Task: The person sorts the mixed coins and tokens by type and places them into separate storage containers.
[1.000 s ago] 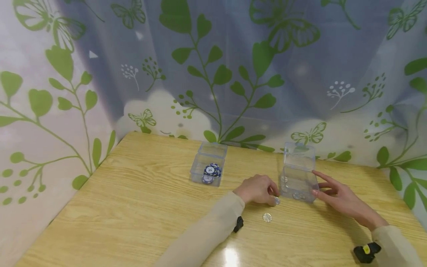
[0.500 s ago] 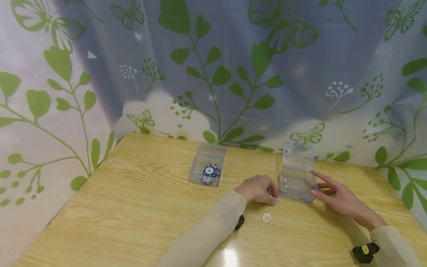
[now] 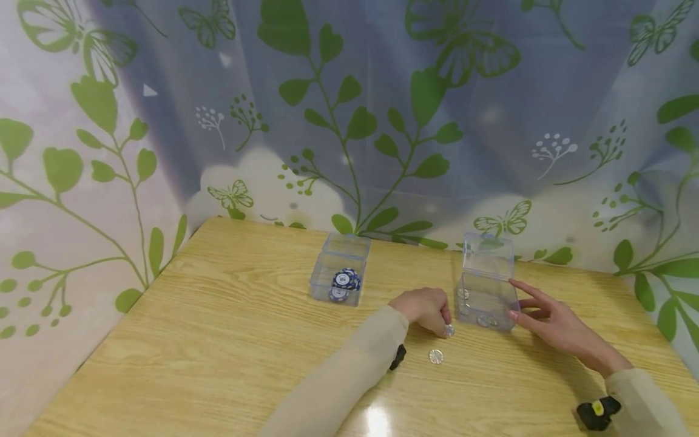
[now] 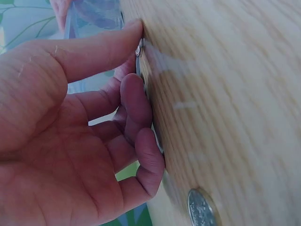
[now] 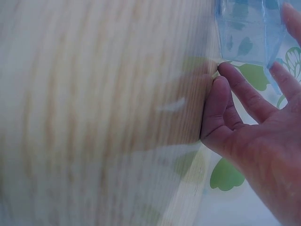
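In the head view my left hand (image 3: 423, 311) is low over the table, pinching a small silver coin (image 3: 450, 331) at the tabletop with thumb and index finger. The left wrist view shows its other fingers curled against the wood. A second silver coin (image 3: 435, 356) lies flat nearer the front. Just right of the left hand stands a clear plastic box (image 3: 488, 303), lid raised, with several silver coins (image 3: 485, 320) inside. My right hand (image 3: 562, 325) touches that box's right side with thumb and index finger fairly straight; its lower fingers rest by the table in the right wrist view.
Another clear box (image 3: 322, 285), its lid up, stands left of the middle and holds several blue and white poker chips (image 3: 346, 280). Behind the wooden table (image 3: 218, 340) hangs a leaf-patterned curtain (image 3: 382, 182).
My left hand's fingers have drawn closer together around the coin, and the wrist has shifted slightly right. The right hand and both boxes look unmoved.
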`<state>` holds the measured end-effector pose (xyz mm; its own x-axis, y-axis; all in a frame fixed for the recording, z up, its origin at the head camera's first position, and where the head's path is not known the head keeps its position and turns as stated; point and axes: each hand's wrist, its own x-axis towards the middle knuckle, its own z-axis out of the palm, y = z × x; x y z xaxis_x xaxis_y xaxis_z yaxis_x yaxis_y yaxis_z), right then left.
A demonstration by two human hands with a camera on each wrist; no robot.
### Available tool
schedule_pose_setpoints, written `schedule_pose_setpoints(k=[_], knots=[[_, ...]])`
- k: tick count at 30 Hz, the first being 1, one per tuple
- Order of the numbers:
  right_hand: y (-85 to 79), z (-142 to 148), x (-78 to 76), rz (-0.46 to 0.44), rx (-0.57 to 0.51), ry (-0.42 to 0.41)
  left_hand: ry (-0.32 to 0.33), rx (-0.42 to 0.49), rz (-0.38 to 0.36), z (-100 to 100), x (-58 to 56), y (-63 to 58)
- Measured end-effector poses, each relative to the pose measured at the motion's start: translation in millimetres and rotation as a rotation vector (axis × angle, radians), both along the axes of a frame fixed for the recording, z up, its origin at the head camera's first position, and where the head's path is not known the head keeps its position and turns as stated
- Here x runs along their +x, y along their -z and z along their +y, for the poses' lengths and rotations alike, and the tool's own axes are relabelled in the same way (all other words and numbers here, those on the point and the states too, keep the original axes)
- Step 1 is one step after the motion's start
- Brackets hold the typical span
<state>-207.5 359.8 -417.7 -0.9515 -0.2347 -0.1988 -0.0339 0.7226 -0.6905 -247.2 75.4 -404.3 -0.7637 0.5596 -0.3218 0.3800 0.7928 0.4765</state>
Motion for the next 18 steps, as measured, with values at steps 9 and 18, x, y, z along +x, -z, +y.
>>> schedule_pose_setpoints(k=[9, 18], knots=[[0.8, -0.6, 0.4, 0.002, 0.003, 0.005, 0.083, 0.088, -0.038, -4.4, -6.5, 4.8], [-0.2, -0.5, 2.0, -0.017, 0.004, 0.007, 0.206, 0.161, 0.099, -7.9, -6.7, 5.6]])
